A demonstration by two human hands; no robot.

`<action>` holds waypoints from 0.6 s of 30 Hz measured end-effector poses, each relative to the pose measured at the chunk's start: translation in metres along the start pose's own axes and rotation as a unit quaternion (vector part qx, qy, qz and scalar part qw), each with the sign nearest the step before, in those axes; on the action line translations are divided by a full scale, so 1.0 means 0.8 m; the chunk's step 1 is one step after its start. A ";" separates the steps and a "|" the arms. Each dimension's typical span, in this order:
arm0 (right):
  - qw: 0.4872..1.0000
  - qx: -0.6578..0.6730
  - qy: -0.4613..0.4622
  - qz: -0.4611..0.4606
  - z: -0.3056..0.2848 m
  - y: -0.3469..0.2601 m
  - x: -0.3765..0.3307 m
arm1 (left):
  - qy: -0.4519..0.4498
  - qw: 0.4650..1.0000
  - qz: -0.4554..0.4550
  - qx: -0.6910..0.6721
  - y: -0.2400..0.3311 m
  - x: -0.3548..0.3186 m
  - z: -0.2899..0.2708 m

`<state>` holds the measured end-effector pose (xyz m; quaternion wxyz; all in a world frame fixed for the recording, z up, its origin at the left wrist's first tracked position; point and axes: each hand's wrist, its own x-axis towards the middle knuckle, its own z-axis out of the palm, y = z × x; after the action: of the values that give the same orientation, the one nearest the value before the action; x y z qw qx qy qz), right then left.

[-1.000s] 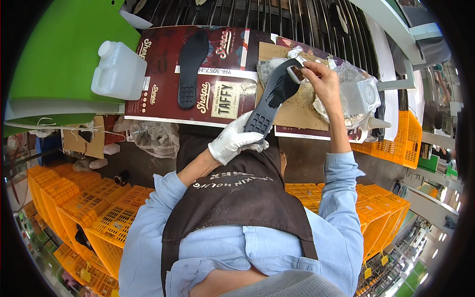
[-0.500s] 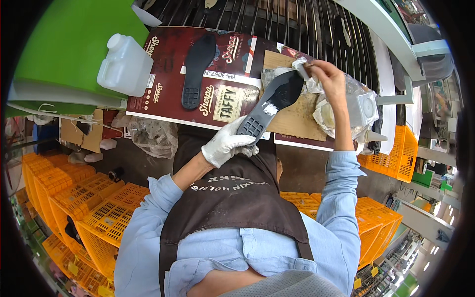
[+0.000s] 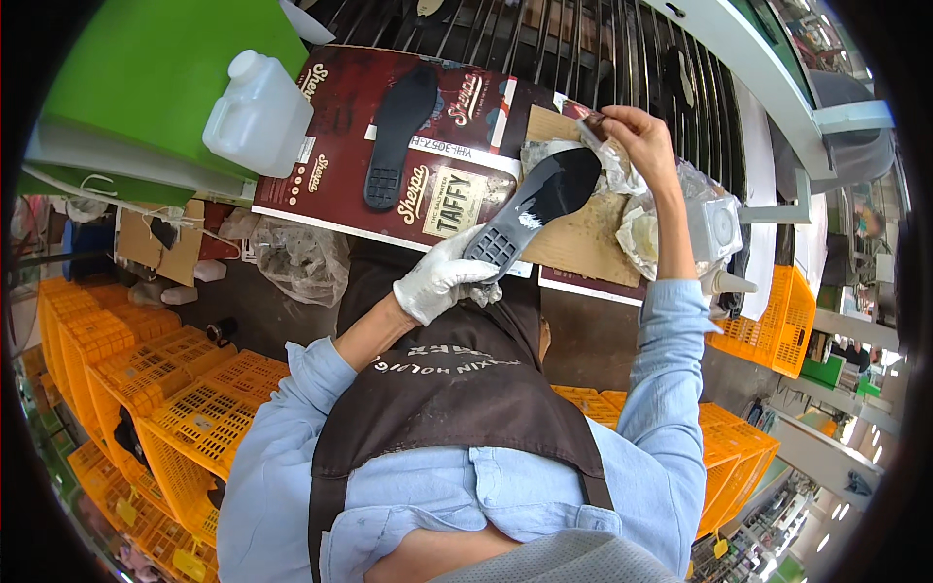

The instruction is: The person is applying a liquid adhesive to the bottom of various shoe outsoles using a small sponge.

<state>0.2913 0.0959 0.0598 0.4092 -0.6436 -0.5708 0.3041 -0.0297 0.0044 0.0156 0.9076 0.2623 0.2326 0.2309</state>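
My left hand [image 3: 447,279], in a white glove, grips a black shoe sole [image 3: 533,216] by its heel end, tilted up over the table edge. The sole's toe half looks dark and glossy, and a white shiny patch lies across its middle. My bare right hand [image 3: 641,144] is beyond the toe, apart from the sole, pinching a small pale flat tool [image 3: 589,130] whose kind I cannot make out. A second black sole [image 3: 401,136] lies on the dark red printed cardboard [image 3: 321,199], left of the held one.
Under my right wrist sit crumpled plastic [image 3: 632,219] and a translucent container [image 3: 717,222] on brown cardboard [image 3: 588,243]. A nozzle bottle [image 3: 727,283] is at the right edge. A white jug [image 3: 258,115] stands left. Metal rollers [image 3: 544,39] run behind; orange crates [image 3: 209,403] stack beside me.
My right hand has drawn slightly up and away from the sole's toe with the pale tool. The white patch on the sole looks smaller. My left hand keeps its grip.
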 end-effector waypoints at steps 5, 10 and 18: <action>0.969 -0.112 -0.200 -0.089 0.015 -0.020 0.000 | -0.009 1.000 0.004 0.010 0.001 0.001 0.000; 0.973 -0.002 -0.210 -0.092 0.031 -0.034 -0.005 | 0.007 1.000 0.005 -0.016 0.001 -0.003 0.002; 0.965 -0.016 -0.253 -0.071 0.051 -0.054 -0.020 | 0.003 1.000 0.012 -0.027 0.003 -0.004 0.004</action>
<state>0.2323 0.0884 0.0768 0.2616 -0.5102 -0.7045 0.4182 -0.0309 0.0031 0.0200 0.9109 0.2396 0.2255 0.2489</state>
